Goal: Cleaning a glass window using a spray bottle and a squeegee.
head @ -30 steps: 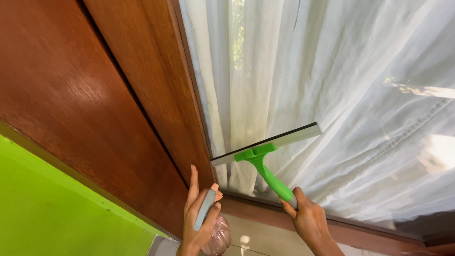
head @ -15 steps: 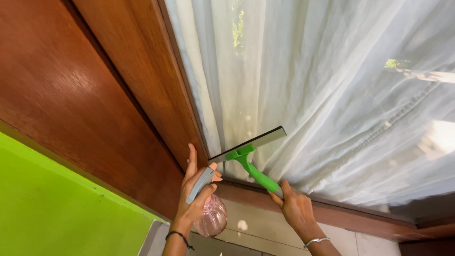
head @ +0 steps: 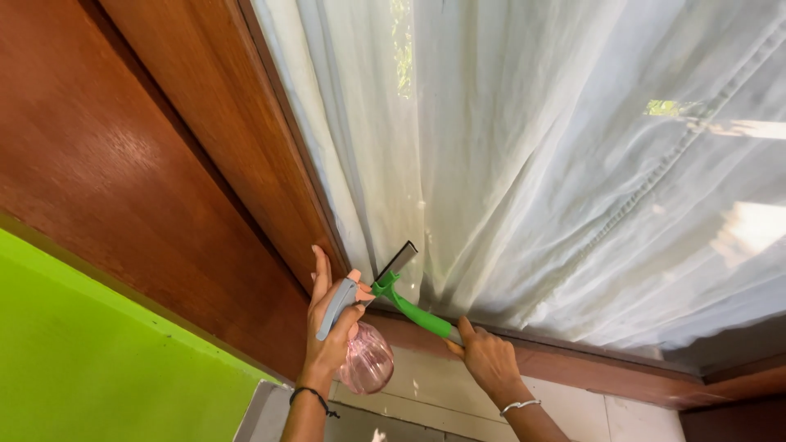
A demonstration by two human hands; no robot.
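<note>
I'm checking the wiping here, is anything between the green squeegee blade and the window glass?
Nothing visible does. The squeegee, held by the right hand, has its blade against the pane near the wooden frame. The white curtain hangs behind the glass. The left hand holds the pink spray bottle beside it.

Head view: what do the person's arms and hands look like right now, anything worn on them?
Both forearms are bare, with no sleeves and no gloves in view. The left hand has a thin dark cord bracelet around the wrist. The right hand has a slim silver bangle on its wrist. No rings or markings can be made out.
</note>
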